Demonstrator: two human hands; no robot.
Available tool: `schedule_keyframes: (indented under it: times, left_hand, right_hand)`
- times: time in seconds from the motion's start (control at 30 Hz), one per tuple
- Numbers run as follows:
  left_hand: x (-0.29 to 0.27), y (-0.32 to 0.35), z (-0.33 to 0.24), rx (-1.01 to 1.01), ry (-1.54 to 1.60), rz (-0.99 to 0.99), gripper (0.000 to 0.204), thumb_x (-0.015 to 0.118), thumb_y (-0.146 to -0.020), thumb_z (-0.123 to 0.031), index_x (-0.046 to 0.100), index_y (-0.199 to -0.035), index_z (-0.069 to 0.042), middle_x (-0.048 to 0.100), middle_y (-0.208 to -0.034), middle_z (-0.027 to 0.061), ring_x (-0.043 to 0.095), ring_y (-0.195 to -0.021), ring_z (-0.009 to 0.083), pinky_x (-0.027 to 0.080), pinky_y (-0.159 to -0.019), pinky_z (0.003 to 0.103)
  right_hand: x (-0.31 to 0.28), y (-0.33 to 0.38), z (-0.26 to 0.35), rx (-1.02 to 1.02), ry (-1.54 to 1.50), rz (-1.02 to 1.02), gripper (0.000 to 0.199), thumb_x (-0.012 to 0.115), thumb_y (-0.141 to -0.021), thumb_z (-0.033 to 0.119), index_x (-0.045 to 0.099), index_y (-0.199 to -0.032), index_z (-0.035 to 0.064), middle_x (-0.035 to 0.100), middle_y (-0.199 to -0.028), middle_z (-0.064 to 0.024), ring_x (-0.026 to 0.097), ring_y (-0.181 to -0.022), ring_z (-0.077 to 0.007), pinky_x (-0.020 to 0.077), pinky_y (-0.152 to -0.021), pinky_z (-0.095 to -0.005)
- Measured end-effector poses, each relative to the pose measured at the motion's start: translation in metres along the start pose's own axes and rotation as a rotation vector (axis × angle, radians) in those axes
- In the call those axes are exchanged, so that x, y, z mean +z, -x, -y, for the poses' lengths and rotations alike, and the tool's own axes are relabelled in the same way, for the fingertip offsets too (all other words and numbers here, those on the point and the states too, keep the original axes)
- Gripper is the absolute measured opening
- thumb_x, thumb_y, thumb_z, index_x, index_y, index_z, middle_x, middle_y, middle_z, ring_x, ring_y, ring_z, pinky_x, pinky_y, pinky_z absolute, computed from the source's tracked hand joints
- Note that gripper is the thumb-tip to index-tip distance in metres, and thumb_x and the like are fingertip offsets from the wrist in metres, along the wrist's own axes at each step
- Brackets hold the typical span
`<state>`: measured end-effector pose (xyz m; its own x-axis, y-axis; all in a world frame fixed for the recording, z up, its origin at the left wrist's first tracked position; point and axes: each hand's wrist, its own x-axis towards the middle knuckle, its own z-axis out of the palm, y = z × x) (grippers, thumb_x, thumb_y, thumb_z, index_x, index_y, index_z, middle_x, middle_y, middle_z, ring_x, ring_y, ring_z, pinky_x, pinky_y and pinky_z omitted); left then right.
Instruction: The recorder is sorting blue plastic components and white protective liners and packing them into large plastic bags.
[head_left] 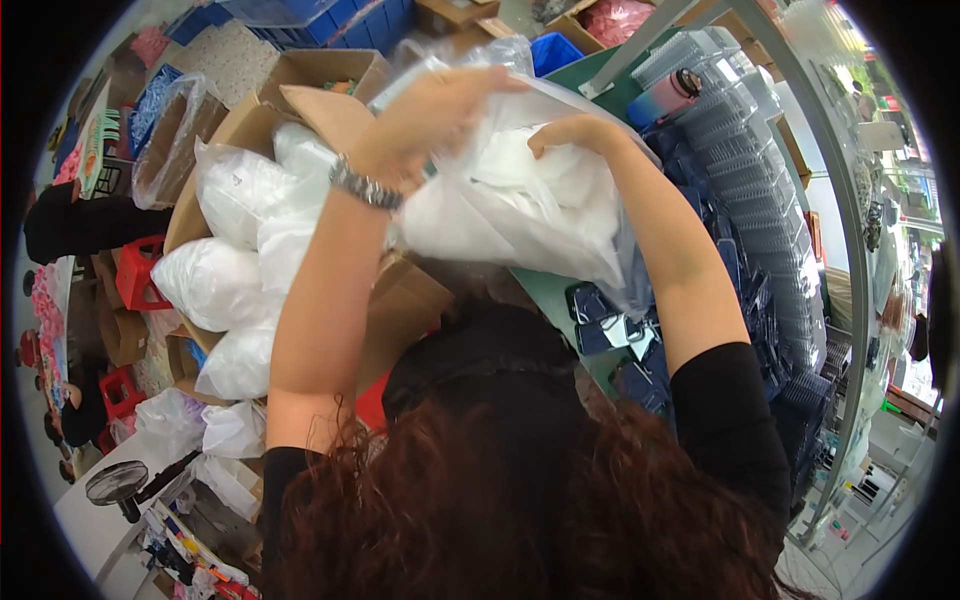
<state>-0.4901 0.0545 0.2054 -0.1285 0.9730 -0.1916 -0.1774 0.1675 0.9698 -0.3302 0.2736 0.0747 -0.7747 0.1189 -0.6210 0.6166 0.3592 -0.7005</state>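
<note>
Tied white plastic bags [225, 285] fill a cardboard box [405, 305] at far left. Next comes the left hand [430, 115], blurred above a translucent plastic bag [480, 225] of white contents — whether that grip is closed, I cannot tell. This bag lies between the 2 hands, its longer axis seemingly left to right, below the left grip and left-below the right hand [580, 132]. The right is nearer its open mouth, fingers curled there — what they hold is unclear. Rightmost, clear plastic trays [760, 210] stand on the green bench [545, 295].
</note>
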Motion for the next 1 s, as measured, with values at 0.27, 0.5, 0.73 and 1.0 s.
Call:
schedule_keyframes:
  times: [0.27,0.5,0.73,1.0]
  left_hand:
    - [0.029,0.043,0.077,0.293,-1.037,-0.469,0.069,0.074,-0.079,-0.036,0.05,-0.139,-0.012,0.063,-0.106,0.0114,0.059,-0.089,0.0254,0.044,-0.082,0.04]
    - [0.095,0.11,0.109,0.634,-1.128,-0.098,0.076,0.072,-0.078,-0.049,0.049,-0.139,-0.011,0.062,-0.102,0.0074,0.059,-0.098,0.0278,0.008,-0.114,0.067]
    - [0.048,0.138,0.104,-0.042,-1.442,0.121,0.038,0.064,-0.085,-0.047,0.068,-0.072,-0.011,0.061,-0.072,-0.0001,0.061,-0.086,0.0182,0.008,-0.113,0.07]
    - [0.032,0.175,0.1,0.139,-1.013,-0.193,0.014,0.067,-0.086,-0.022,0.068,-0.093,-0.01,0.063,-0.087,0.0032,0.06,-0.09,0.0207,0.042,-0.099,0.041]
  right_hand:
    - [0.013,0.041,-0.017,-0.026,0.279,-0.149,0.043,0.064,-0.083,0.038,0.069,-0.115,0.0099,0.065,-0.121,-0.0087,0.055,-0.115,-0.0183,0.0403,-0.099,-0.0294]
    - [0.007,0.07,0.007,-0.32,0.444,-0.051,0.054,0.063,-0.085,0.045,0.064,-0.125,0.0094,0.061,-0.129,-0.0118,0.053,-0.122,-0.0231,0.0384,-0.104,-0.0296]
    - [-0.013,0.008,-0.032,0.183,1.298,0.171,0.045,0.048,-0.095,0.045,0.061,-0.129,0.0194,0.061,-0.129,-0.0137,0.056,-0.12,-0.0306,0.0424,-0.103,-0.0375]
    - [0.001,0.071,0.064,0.16,0.933,-0.164,0.042,0.056,-0.094,0.036,0.067,-0.105,-0.0023,0.069,-0.1,-0.0206,0.063,-0.1,-0.0377,0.0469,-0.093,-0.0412]
